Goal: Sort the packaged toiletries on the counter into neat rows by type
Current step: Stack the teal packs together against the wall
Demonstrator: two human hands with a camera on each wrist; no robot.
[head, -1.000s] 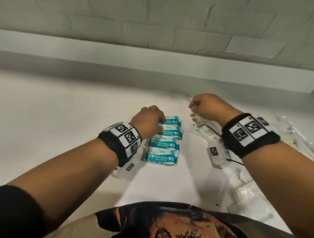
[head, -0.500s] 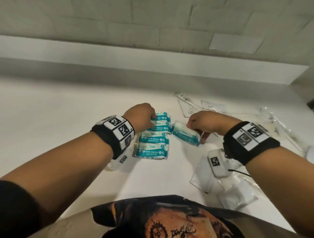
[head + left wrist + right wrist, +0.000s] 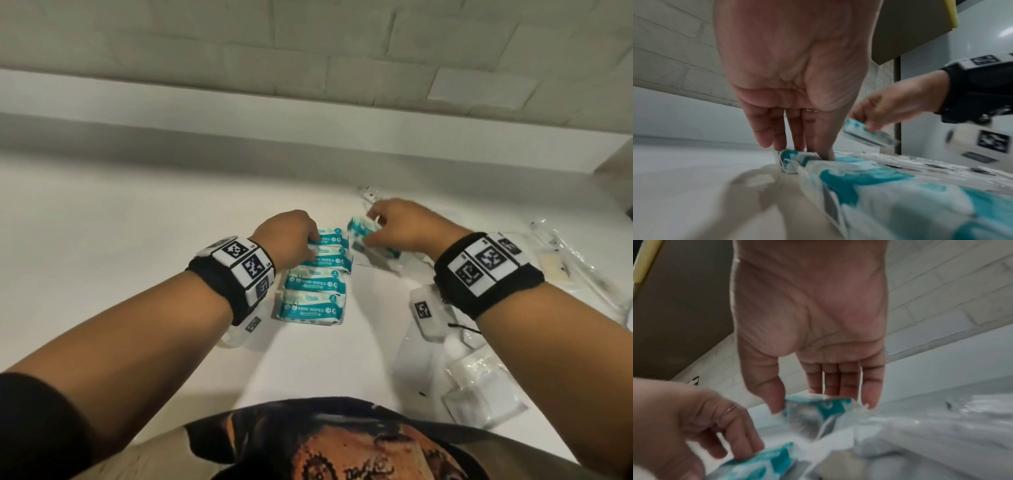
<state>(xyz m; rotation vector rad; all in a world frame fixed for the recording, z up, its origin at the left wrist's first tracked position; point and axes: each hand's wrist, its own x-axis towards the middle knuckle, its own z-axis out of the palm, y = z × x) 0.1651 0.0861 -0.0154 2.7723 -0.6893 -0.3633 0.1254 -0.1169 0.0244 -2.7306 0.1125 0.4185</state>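
A: Left hand (image 3: 289, 240)?
B: Fingers nearly straight, tips pressing the far packs in the column of teal-and-white mini-wipes packs (image 3: 313, 284) on the white counter (image 3: 137, 240); nothing gripped.
A: Right hand (image 3: 407, 229)?
B: Thumb and fingers pinched one teal-and-white wipes pack (image 3: 359, 231), tilted, raised just right of the column's far end, above clear plastic sachets (image 3: 479, 383).

Far teal-and-white wipes packs (image 3: 327, 236): partly hidden under the left hand (image 3: 287, 240).
Held teal wipes pack (image 3: 818, 412): motion-blurred, print unreadable.
Clear plastic packets (image 3: 486, 387): contents indistinct.
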